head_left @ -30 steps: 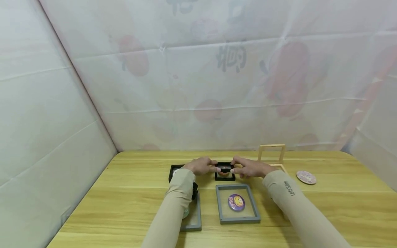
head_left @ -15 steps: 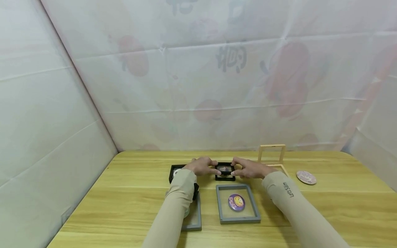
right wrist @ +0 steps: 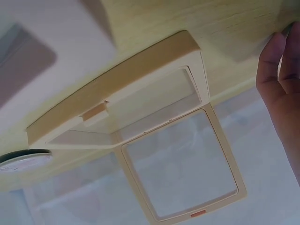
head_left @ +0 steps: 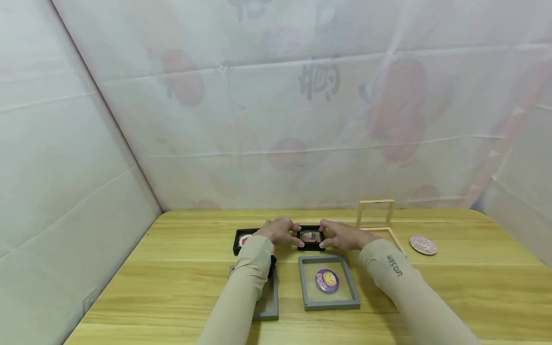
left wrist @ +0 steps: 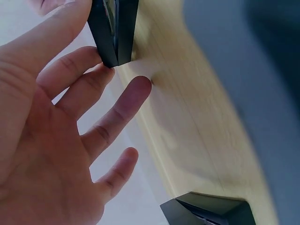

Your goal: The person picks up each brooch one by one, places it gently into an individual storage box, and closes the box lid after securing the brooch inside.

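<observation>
A small black display frame (head_left: 310, 237) lies on the table with its lid down, a round badge visible through its window. My left hand (head_left: 281, 231) pinches its left side between thumb and fingers. In the left wrist view, the thumb reaches over the frame (left wrist: 112, 33), two fingertips touch its corner, and the ring and little fingers stretch free. At the frame's right side my right hand (head_left: 345, 235) holds it with thumb and forefinger. Only part of the right hand (right wrist: 286, 89) shows in the right wrist view; the frame is not seen there.
A grey frame with a purple badge (head_left: 327, 281) lies nearer me. Another grey frame (head_left: 267, 315) is partly under the left arm, a black frame (head_left: 236, 242) beyond it. To the right stand an open light-wood-coloured frame (right wrist: 154, 108) and a loose pink round badge (head_left: 423, 245).
The small black frame's lid has swung down toward me onto its base, bringing its picture flat into view. Both hands have stayed at its sides. The other things have not moved.
</observation>
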Action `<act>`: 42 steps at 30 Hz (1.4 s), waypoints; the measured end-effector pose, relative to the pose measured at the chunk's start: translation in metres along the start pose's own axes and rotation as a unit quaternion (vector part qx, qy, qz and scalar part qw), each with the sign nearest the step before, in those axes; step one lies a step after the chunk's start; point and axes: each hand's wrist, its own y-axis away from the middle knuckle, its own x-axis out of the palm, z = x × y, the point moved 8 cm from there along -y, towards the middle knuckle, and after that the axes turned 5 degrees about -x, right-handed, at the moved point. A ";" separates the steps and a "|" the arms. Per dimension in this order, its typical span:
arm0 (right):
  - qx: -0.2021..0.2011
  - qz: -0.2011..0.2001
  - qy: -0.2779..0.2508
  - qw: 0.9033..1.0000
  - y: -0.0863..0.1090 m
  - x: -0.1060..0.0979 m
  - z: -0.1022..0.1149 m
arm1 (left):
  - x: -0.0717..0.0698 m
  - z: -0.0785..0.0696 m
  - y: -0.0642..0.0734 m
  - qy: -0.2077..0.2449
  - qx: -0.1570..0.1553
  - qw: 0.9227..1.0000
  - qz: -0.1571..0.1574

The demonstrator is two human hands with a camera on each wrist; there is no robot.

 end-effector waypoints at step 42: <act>0.034 -0.036 0.128 0.990 0.003 -0.006 0.002 | -0.003 -0.026 0.009 -0.101 -0.020 0.993 -0.049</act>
